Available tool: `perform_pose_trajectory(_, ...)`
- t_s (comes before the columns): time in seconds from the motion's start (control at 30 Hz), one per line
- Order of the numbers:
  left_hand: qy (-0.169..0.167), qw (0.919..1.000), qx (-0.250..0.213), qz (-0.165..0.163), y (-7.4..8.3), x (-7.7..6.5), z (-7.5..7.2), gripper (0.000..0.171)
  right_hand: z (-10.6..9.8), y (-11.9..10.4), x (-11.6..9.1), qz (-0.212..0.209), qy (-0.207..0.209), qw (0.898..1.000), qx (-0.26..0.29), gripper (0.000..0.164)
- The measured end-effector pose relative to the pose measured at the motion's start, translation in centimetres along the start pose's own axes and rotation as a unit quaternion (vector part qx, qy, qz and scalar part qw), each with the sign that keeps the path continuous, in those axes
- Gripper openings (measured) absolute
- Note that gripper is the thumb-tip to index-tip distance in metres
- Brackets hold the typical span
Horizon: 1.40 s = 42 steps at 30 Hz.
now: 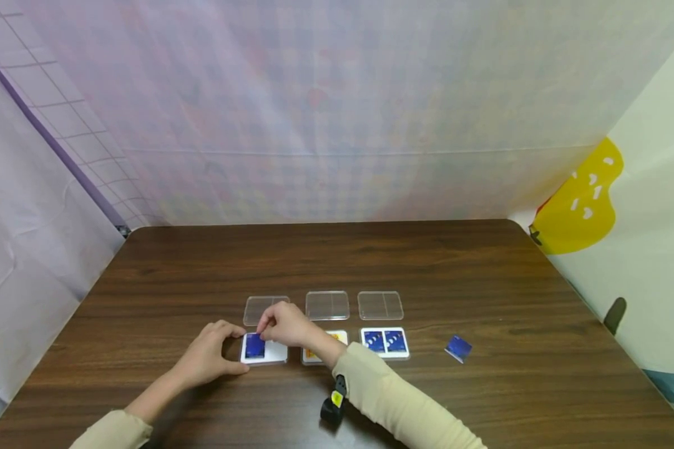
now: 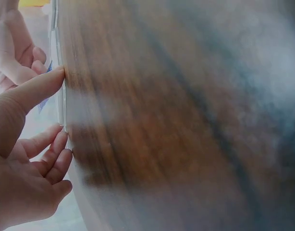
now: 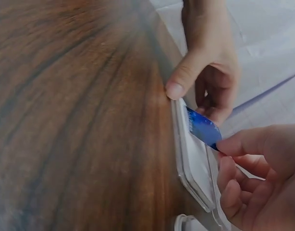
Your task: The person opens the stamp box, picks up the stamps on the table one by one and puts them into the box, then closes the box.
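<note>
A small white rectangular case (image 1: 276,353) lies on the table at the left end of a row of such cases. My left hand (image 1: 206,353) holds it at its left end, with the thumb at the near corner and the fingers at the far one. A thin dark blue square card (image 3: 204,128) lies over the left half of this case. The right hand (image 1: 288,324) pinches the card's far right corner between thumb and finger. In the right wrist view the card bows up toward these fingertips, its other edge on the case. The left wrist view shows the left thumb (image 2: 47,85) on the case edge.
Under the right forearm sits a case with orange and yellow pictures (image 1: 310,355). Right of it, another case (image 1: 395,355) bears two blue cards. Clear lids (image 1: 380,305) lie in a row behind. A loose blue card (image 1: 459,348) is farther right on the brown table (image 1: 337,262).
</note>
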State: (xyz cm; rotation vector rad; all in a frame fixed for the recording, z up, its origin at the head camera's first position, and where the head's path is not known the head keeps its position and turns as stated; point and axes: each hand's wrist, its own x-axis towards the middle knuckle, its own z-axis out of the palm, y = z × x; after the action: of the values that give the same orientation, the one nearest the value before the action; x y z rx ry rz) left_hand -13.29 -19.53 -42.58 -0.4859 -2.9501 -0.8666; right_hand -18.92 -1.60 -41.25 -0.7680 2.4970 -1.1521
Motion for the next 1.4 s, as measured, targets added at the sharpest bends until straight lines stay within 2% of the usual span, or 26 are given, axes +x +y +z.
perform_pose_trajectory(0.17,-0.004,1.0,-0.003,-0.002,0.1,0.0,0.0,0.057,0.6,0.0,0.1,-0.014,0.028,0.996,-0.081,0.007)
perform_pose_trajectory(0.3,-0.002,1.0,-0.002,0.001,0.0,0.1,0.0,0.057,1.1,-0.1,0.1,-0.008,0.053,0.991,-0.122,0.009)
perform_pose_trajectory(0.47,0.002,1.0,-0.001,0.006,0.0,0.1,0.1,0.056,1.6,-0.1,0.1,-0.005,0.073,0.985,-0.155,0.011)
perform_pose_trajectory(0.93,0.007,0.9999,-0.003,0.008,-0.1,0.0,0.0,0.056,2.0,-0.9,-0.2,0.002,0.09,0.969,-0.228,0.005)
perform_pose_trajectory(1.17,0.002,1.0,-0.003,0.0,0.0,0.0,0.0,0.056,1.4,-1.0,-0.4,-0.004,0.089,0.972,-0.216,0.005)
perform_pose_trajectory(1.4,-0.001,1.0,-0.004,-0.003,0.0,0.0,0.1,0.057,-1.7,-1.0,-1.5,-0.025,0.077,0.987,-0.137,0.005)
